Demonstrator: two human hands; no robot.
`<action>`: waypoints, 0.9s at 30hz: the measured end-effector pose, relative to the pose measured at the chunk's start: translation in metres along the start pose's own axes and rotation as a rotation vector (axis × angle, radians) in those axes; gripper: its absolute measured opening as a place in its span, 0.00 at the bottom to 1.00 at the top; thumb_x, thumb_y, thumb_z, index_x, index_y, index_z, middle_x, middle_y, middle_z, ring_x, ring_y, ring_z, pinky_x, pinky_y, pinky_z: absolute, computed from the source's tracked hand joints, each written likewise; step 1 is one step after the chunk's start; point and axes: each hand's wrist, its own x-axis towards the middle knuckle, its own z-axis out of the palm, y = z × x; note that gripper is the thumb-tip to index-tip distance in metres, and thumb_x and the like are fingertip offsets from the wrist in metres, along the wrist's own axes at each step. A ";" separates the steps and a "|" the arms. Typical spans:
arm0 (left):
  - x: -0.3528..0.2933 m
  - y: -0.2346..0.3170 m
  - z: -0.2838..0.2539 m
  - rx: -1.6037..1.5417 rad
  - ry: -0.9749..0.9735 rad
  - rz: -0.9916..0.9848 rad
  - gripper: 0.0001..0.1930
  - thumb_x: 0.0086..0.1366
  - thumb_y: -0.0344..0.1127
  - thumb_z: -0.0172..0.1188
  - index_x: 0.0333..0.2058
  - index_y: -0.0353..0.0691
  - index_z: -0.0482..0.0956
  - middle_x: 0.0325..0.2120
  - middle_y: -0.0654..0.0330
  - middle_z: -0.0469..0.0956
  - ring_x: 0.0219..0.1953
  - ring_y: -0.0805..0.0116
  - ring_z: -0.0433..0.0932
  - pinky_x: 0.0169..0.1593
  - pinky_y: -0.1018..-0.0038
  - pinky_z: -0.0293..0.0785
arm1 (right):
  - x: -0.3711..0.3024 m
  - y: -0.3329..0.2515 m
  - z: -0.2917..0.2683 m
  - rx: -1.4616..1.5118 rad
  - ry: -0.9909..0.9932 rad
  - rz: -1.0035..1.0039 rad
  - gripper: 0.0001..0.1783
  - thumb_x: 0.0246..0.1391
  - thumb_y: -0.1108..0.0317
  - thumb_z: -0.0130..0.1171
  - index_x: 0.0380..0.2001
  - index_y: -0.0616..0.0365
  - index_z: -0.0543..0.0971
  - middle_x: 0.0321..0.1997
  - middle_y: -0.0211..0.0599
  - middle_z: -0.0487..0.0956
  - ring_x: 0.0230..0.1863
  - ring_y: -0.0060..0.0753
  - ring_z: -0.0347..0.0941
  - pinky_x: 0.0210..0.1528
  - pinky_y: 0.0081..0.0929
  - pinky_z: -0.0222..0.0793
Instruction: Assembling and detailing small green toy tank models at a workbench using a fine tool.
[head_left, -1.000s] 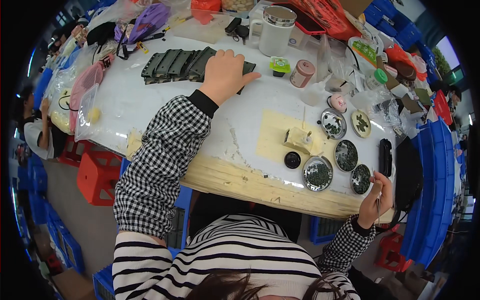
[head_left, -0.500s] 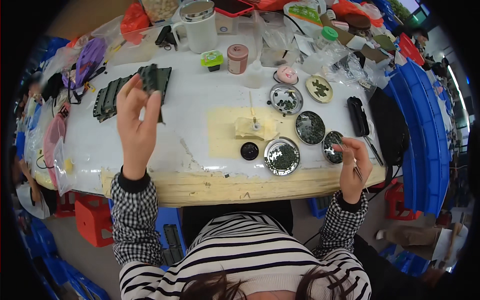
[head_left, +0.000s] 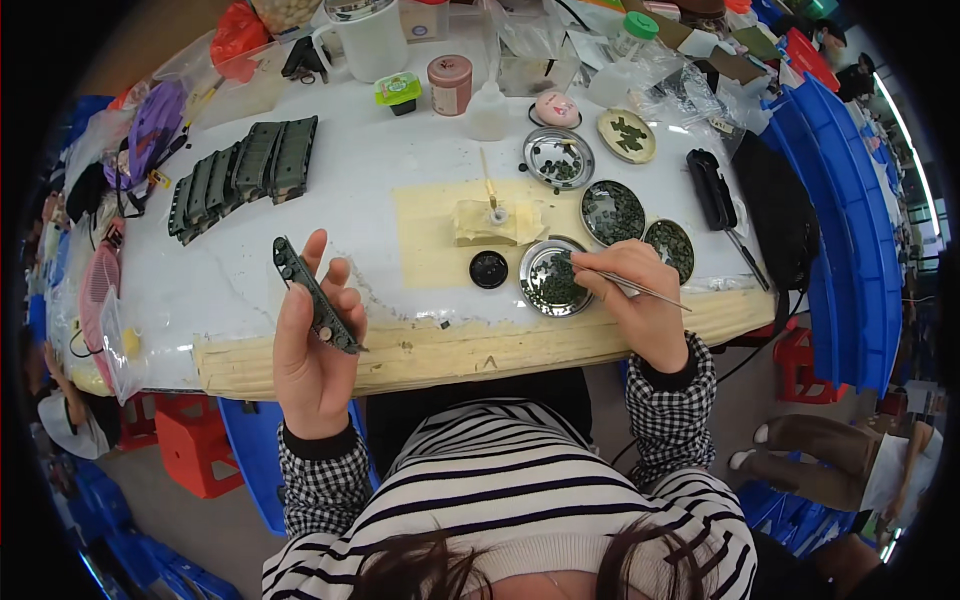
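A long dark green plastic model part with small round wheel-like bumps [head_left: 318, 298] is tilted between the thumb and fingers of my left hand [head_left: 318, 365], above the near table edge. My right hand [head_left: 640, 300] pinches thin metal tweezers [head_left: 645, 289], their tips over a round steel dish [head_left: 526, 297] of tiny green pieces. Whether the tips grip a piece is too small to tell. Left of that dish stands a small black round pot [head_left: 489, 269]. Beyond it, a thin stick rises from a little bottle [head_left: 498, 215] set in a yellowish block [head_left: 470, 224].
Similar green model parts [head_left: 255, 165] lie in a row at the far left. More dishes of green pieces [head_left: 612, 213] stand right of centre. A white mug [head_left: 365, 45], a pink jar [head_left: 450, 85] and a squeeze bottle [head_left: 488, 112] are behind. Blue bins [head_left: 835, 240] line the right.
My left hand has come down from beside the row of green parts toward the near edge, holding one. My right hand has moved left from the rightmost dish to the near steel dish.
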 end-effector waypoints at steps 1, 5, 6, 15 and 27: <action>0.000 -0.002 0.002 0.003 0.048 -0.013 0.30 0.67 0.42 0.56 0.62 0.37 0.56 0.51 0.55 0.70 0.42 0.72 0.76 0.48 0.76 0.76 | 0.001 0.001 0.003 -0.016 -0.003 -0.025 0.10 0.44 0.72 0.67 0.33 0.58 0.83 0.28 0.36 0.80 0.31 0.35 0.73 0.39 0.29 0.66; -0.001 -0.006 0.009 0.043 0.149 -0.030 0.21 0.70 0.42 0.51 0.57 0.39 0.63 0.48 0.51 0.74 0.43 0.67 0.77 0.50 0.72 0.76 | 0.004 0.003 0.011 -0.108 -0.001 -0.029 0.07 0.50 0.67 0.64 0.32 0.57 0.83 0.28 0.33 0.80 0.33 0.36 0.72 0.44 0.30 0.62; -0.002 -0.005 0.012 0.045 0.175 -0.044 0.19 0.71 0.39 0.49 0.56 0.38 0.64 0.46 0.50 0.75 0.45 0.65 0.77 0.52 0.70 0.76 | 0.005 0.003 0.014 -0.082 0.004 -0.029 0.07 0.51 0.66 0.63 0.31 0.56 0.83 0.28 0.32 0.79 0.33 0.36 0.71 0.46 0.31 0.61; -0.005 -0.014 0.022 0.275 0.236 0.021 0.20 0.71 0.34 0.49 0.58 0.35 0.61 0.48 0.51 0.74 0.48 0.65 0.76 0.53 0.68 0.75 | 0.009 0.001 0.019 -0.186 -0.028 -0.066 0.06 0.52 0.67 0.61 0.30 0.56 0.83 0.29 0.30 0.79 0.35 0.37 0.70 0.48 0.34 0.60; -0.009 -0.029 0.040 0.474 0.167 0.016 0.19 0.71 0.33 0.47 0.60 0.41 0.61 0.54 0.51 0.68 0.50 0.61 0.76 0.50 0.68 0.79 | 0.012 -0.013 0.017 0.078 0.069 -0.048 0.06 0.53 0.68 0.60 0.32 0.57 0.83 0.27 0.31 0.78 0.33 0.36 0.69 0.42 0.30 0.61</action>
